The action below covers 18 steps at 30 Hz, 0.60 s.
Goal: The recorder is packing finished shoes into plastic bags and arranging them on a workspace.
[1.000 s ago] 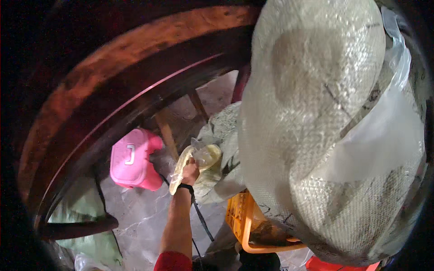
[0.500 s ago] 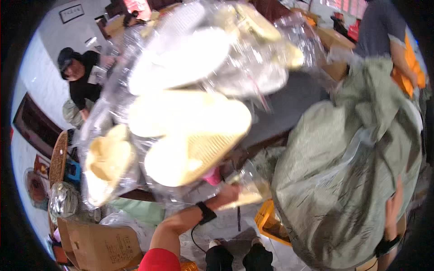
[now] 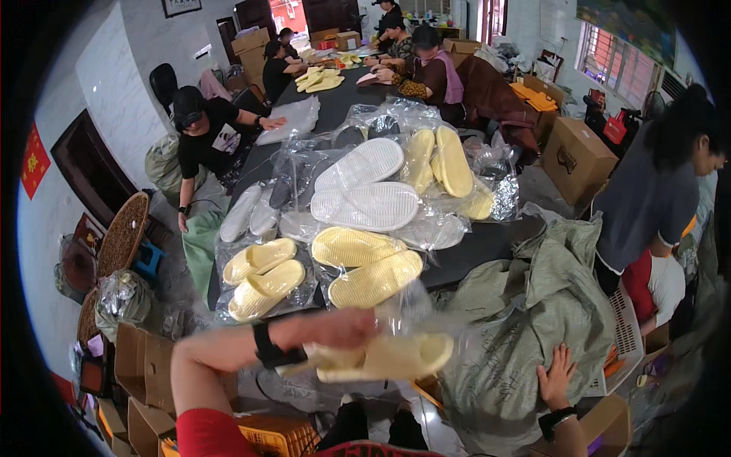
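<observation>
My left hand (image 3: pixel 339 329), smeared by motion, is closed on a pair of pale yellow slippers (image 3: pixel 403 358) in a clear plastic bag, in front of the table's near edge. Fingers spread, my right hand (image 3: pixel 557 373) lies flat against a large grey-green woven sack (image 3: pixel 502 343) at the right. Beyond my left hand, more bagged slippers are piled on the dark table (image 3: pixel 487 247). Among them are a yellow pair (image 3: pixel 377 278), another yellow pair (image 3: pixel 266 289) further left and a white pair (image 3: pixel 365 206). My left fingertips are too blurred to make out.
Co-workers are around the table; one (image 3: pixel 205 137) stands at the left, another (image 3: pixel 655 190) at the right behind the sack. Cardboard boxes (image 3: pixel 145 365) and an orange crate (image 3: pixel 282 438) are low at the left. A white crate (image 3: pixel 624 335) stands right of the sack.
The view has tilted up, showing the far table and more co-workers. My left hand has come up, still holding the bagged slippers. My right hand, earlier at the sack's right side, now rests on its front.
</observation>
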Each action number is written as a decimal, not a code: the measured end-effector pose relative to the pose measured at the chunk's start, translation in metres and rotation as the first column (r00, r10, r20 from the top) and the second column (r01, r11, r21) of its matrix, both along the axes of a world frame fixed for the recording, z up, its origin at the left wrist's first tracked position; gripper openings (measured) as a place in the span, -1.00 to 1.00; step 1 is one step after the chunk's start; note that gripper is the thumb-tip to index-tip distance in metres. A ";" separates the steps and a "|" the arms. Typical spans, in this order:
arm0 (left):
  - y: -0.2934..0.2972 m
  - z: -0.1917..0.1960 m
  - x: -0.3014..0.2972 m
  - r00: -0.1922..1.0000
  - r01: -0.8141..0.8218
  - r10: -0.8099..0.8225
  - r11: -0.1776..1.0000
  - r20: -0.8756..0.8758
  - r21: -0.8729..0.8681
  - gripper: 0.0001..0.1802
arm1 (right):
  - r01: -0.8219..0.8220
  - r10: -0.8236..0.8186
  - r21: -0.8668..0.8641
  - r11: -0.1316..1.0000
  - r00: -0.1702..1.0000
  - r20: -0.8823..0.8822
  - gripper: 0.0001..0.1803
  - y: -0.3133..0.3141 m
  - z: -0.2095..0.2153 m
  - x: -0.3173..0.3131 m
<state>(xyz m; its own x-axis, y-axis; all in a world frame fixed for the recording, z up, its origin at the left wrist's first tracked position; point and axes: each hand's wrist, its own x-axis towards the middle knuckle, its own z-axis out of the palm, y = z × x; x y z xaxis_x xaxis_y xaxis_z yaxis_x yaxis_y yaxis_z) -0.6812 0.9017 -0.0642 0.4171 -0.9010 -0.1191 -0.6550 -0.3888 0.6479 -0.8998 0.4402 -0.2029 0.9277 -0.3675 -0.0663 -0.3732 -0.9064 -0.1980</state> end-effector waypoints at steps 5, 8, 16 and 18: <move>-0.022 0.162 0.100 0.912 0.029 -0.072 0.994 0.403 0.110 -0.90 | 0.053 -0.052 0.022 0.998 0.996 -0.072 -0.24 0.000 0.009 -0.004; -0.026 0.217 0.173 0.748 -0.041 -0.100 0.980 0.656 0.196 -0.90 | 0.126 -0.121 0.031 0.992 0.986 -0.112 -0.24 0.010 0.013 0.003; -0.020 0.101 0.355 0.674 -0.411 0.311 0.912 0.670 -0.010 -0.37 | 0.456 -0.466 0.099 0.884 0.876 0.126 -0.31 0.055 -0.012 0.007; -0.006 0.040 0.387 0.890 -0.327 0.260 0.936 0.374 0.128 -0.30 | 0.474 -0.476 0.049 0.879 0.871 0.119 -0.30 0.056 -0.015 0.016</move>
<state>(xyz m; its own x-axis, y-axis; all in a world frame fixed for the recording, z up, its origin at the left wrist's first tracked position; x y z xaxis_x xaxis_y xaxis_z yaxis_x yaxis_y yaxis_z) -0.2940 0.8961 -0.0245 0.7037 -0.7072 -0.0687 -0.6615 -0.6873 0.3002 -0.8836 0.4962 -0.2179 0.6427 -0.7656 0.0268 -0.7292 -0.6222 -0.2849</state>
